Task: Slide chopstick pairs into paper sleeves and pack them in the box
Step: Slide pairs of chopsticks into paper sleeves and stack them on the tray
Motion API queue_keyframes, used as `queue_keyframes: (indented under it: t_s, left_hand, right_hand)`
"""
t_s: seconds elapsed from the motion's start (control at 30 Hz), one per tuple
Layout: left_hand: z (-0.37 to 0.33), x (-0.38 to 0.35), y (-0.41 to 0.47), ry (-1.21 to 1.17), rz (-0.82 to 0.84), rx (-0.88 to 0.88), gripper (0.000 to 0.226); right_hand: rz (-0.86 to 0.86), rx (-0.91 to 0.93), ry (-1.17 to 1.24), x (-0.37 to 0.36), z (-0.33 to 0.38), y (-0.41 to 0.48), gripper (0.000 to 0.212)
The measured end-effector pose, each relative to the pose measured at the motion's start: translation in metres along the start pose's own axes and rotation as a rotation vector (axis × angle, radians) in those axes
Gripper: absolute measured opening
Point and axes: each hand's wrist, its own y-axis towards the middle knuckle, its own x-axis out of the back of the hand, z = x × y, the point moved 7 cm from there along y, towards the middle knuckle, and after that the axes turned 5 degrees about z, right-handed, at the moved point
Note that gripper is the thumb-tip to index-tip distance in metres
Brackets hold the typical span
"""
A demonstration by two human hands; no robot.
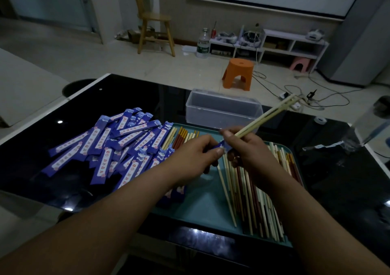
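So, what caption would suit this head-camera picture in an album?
Right hand aims a pale chopstick pair at the blue sleeve pinched in the left hand.

Black table [126, 93], sleeves [101, 146], teal tray [200, 207], clear box [221, 114]

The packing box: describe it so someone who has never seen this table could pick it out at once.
On the black glossy table, find the teal tray of loose chopsticks. The box sits just beyond the tray's far edge. It is the only clear plastic, open-topped container, unlike the purple paper sleeves heaped to the left.
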Motion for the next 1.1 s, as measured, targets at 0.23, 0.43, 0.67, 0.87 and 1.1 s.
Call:
queue_keyframes:
  t_s: [0.23,0.43,0.67,0.87,1.1]
  left_hand:
    - [0.006,-0.005,-0.005,-0.195,0.120,0.156,0.022]
    - [0.010,-0.012,-0.006,-0.229,0.151,0.202,0.022]
    - [0.011,-0.003,-0.006,-0.238,0.104,0.208,0.021]
    - [0.009,-0.007,-0.007,-0.236,0.139,0.228,0.031]
    - [0.013,-0.003,-0.008,-0.216,0.130,0.239,0.031]
  right_hand:
    - [-0.266,-0.065,0.159,0.028,-0.003,0.002,0.039]
    - [-0.206,-0.127,0.177,0.029,-0.016,0.002,0.030]
    - [-0.333,-0.076,0.100,0.031,-0.007,0.003,0.034]
    - [-0.422,0.070,0.018,0.050,0.006,-0.006,0.027]
    - [-0.392,0.071,-0.056,0.043,0.004,-0.002,0.018]
